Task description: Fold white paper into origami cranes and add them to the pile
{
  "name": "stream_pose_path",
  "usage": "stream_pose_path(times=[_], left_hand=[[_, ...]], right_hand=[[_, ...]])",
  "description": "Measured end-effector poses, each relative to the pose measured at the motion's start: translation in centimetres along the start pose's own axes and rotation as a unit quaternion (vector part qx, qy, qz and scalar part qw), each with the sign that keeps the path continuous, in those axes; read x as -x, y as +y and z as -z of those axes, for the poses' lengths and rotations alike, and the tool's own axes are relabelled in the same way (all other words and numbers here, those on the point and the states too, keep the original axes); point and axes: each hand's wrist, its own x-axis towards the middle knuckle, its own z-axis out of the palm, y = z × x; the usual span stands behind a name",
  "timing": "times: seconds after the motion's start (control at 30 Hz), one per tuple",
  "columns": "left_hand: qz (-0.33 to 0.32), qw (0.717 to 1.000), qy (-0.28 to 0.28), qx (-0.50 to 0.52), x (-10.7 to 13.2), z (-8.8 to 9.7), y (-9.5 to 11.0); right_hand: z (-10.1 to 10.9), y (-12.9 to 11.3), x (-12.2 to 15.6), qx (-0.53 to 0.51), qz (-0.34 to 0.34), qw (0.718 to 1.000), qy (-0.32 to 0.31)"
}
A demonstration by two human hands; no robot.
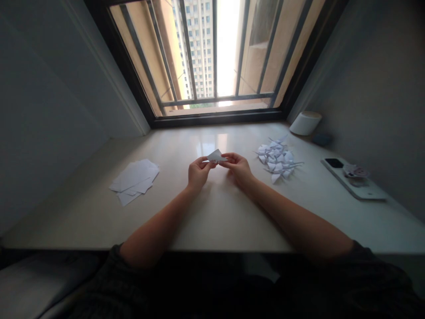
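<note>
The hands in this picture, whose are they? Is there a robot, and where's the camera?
There's no robot. A person wears the camera on their head, and it looks forward and down, so you see nearly what they see. Their left hand and right hand hold a small folded paper between their fingertips, above the table. Flat sheets lie on the left. On the right is a pile of folded paper shapes, then what looks like a phone.

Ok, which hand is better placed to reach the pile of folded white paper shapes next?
Likely the right hand, nearer that white paper pile than the left hand; both pinch a small folded white paper.
</note>
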Motion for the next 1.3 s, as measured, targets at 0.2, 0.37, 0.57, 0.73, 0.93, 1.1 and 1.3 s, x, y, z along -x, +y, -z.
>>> stream_pose_path(times=[0.2, 0.37, 0.57, 0.73, 0.93, 1.1, 1.3], left_hand=[[0.009, 0.999, 0.033, -0.023, -0.3, 0.5, 0.3], [0.007, 0.999, 0.045, -0.018, -0.4, 0.5, 0.3], [-0.002, 0.999, 0.026, -0.034, -0.9, 0.8, 0.0], [-0.036, 0.997, 0.02, -0.07, -1.5, 1.4, -0.4], [-0.064, 0.992, 0.001, -0.109, -1.4, 1.5, -0.8], [-0.126, 0.971, -0.003, -0.204, -0.9, 1.5, -0.3], [-0.157, 0.938, -0.026, -0.308, -0.3, 1.2, 0.4]], right_hand=[[0.1, -0.8, 0.2, 0.067, -0.009, 0.997, -0.031], [-0.2, -1.2, 0.4, 0.075, 0.013, 0.996, -0.044], [-0.2, -1.4, 0.4, 0.087, 0.019, 0.994, -0.07], [0.1, -0.7, 0.0, 0.118, 0.038, 0.989, -0.081], [0.2, -0.1, -0.2, 0.113, 0.058, 0.991, -0.037], [0.0, -0.7, 0.2, 0.075, 0.038, 0.995, -0.057], [-0.1, -0.3, 0.3, 0.114, 0.048, 0.987, -0.101]])
